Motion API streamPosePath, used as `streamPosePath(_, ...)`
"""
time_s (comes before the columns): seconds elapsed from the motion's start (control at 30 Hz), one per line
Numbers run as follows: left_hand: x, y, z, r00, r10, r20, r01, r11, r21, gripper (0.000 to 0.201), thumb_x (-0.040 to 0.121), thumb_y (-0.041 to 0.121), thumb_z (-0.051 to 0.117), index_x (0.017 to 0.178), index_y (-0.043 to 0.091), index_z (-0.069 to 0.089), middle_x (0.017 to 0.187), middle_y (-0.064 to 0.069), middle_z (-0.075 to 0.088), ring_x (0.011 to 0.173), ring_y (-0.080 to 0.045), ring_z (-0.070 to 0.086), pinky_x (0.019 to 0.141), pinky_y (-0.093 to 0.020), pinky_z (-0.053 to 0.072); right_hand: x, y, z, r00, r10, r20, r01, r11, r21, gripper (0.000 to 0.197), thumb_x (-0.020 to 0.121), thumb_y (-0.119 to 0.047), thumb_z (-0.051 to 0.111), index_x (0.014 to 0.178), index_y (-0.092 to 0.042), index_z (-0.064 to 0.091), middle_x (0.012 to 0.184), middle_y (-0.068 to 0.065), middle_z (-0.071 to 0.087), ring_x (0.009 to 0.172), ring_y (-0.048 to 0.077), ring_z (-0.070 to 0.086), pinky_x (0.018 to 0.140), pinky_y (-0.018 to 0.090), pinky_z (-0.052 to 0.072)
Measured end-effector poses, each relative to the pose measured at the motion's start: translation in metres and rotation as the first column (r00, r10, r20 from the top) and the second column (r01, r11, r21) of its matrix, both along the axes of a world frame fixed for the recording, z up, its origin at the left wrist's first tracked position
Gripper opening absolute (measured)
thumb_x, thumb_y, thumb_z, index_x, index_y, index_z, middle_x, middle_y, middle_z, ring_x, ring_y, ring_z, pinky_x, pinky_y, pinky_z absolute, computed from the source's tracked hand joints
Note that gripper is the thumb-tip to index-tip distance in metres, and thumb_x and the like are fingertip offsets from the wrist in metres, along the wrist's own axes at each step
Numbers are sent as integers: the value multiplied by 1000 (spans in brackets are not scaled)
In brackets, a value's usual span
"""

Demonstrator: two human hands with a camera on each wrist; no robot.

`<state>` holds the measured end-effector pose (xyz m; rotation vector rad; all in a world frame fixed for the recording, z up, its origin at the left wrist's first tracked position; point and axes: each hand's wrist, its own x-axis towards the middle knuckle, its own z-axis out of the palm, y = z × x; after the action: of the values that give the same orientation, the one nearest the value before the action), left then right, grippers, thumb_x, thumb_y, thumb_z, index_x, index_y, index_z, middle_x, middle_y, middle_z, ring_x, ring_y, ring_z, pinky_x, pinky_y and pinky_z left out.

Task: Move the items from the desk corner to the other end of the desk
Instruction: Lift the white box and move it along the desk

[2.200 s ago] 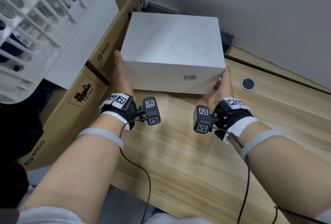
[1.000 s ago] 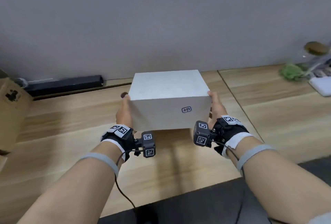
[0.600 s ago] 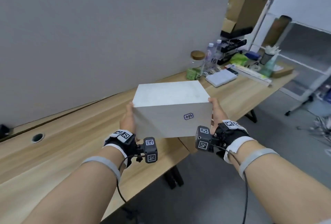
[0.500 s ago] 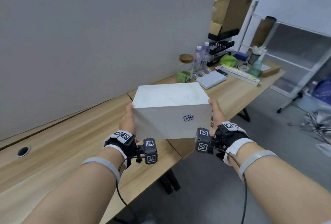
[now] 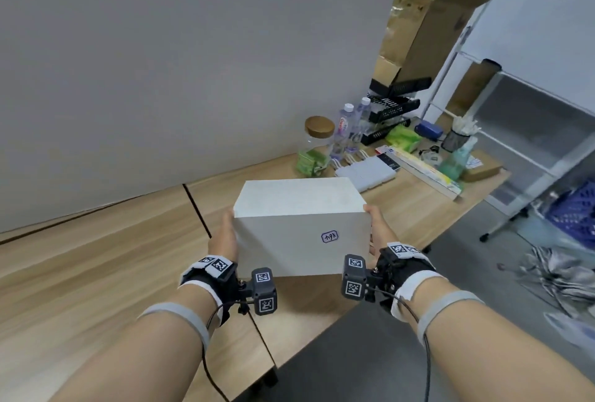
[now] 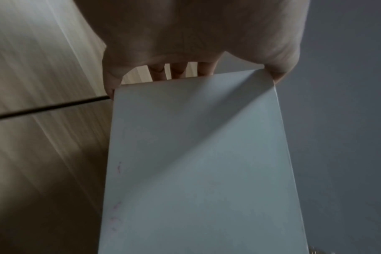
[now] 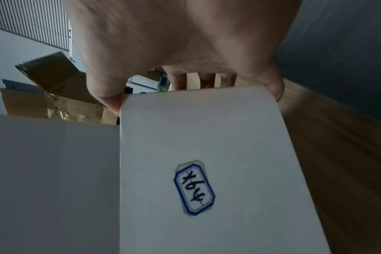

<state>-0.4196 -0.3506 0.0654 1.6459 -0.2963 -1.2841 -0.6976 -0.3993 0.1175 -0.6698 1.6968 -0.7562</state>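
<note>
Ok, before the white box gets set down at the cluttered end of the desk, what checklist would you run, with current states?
1. Left hand holds the white box at its left side: ok.
2. Right hand holds its right side: ok.
3. Box level, label facing the person: ok.
4. Box clear of the desk, carried above it: ok.
5. Bare desk just ahead of the box, short of the glass jar and white packs: ok, though probably tight.
6. Fingers under the box, risk of pinching on set-down: cannot tell.
</note>
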Motion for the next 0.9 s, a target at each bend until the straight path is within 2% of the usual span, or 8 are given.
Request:
streamPosePath(0.1,9,-21,-15,997,76,-34,-75,996,47,82,53,84,54,105,21,63,112,-11,68,101,-36,65,93,-57,50,6,-36,-8,999,36,20,-37,999,22,68,51,-72,62,97,-21,67,99,12,70,90,30,66,99,51,49)
streamPosePath(0.23,13,-31,2,988,155,28,-156,987,43,71,61,80,49,91,18,63,105,-16,70,98,-38,66,94,-56,50,27,-72,-10,987,146,63,-149,988,38,60,61,-72,58,86,-17,64,90,14,68,91,33,66,99,46,47)
streamPosePath(0.33,13,-40,3,979,194,68,-197,979,49,64,68,79,48,84,19,62,104,-16,69,99,-37,65,95,-54,50,35,-110,-37,981,177,79,-181,982,48,65,54,-73,60,86,-17,69,97,16,72,98,36,68,98,54,48)
streamPosePath(0.47,9,-57,-4,971,215,103,-220,975,39,60,69,83,49,87,28,64,107,-6,69,91,-26,65,95,-50,50,38,-169,-85,948,253,194,-275,957,94,78,53,-79,59,96,-15,70,106,18,73,94,38,69,80,48,52)
streamPosePath(0.6,-7,-79,-14,925,375,68,-377,926,30,47,79,78,50,87,33,59,93,4,63,81,-15,59,87,-48,51,48,-203,-75,901,321,292,-358,930,84,75,63,-75,58,108,-16,70,103,15,75,98,38,70,94,55,49)
streamPosePath(0.7,-19,-99,-21,866,500,14,-500,865,43,63,73,83,53,105,29,62,100,8,66,88,-14,62,89,-44,51,50,-230,-86,868,352,350,-404,910,88,52,75,-65,59,95,-18,68,94,12,75,88,32,70,91,45,50)
streamPosePath(0.8,-26,-124,-30,811,582,-69,-580,813,49,99,61,92,52,135,26,54,136,3,59,118,-27,60,95,-52,52,54,-254,-100,846,352,399,-413,908,74,34,87,-52,57,90,-19,63,89,8,69,82,25,65,86,39,46)
streamPosePath(0.9,-33,-147,-37,777,628,-27,-626,777,67,82,85,73,45,149,22,37,156,-5,35,135,-34,43,96,-49,54,53,-267,-111,854,384,351,-430,901,61,36,92,-42,57,121,-20,58,126,9,61,116,28,58,98,44,48)
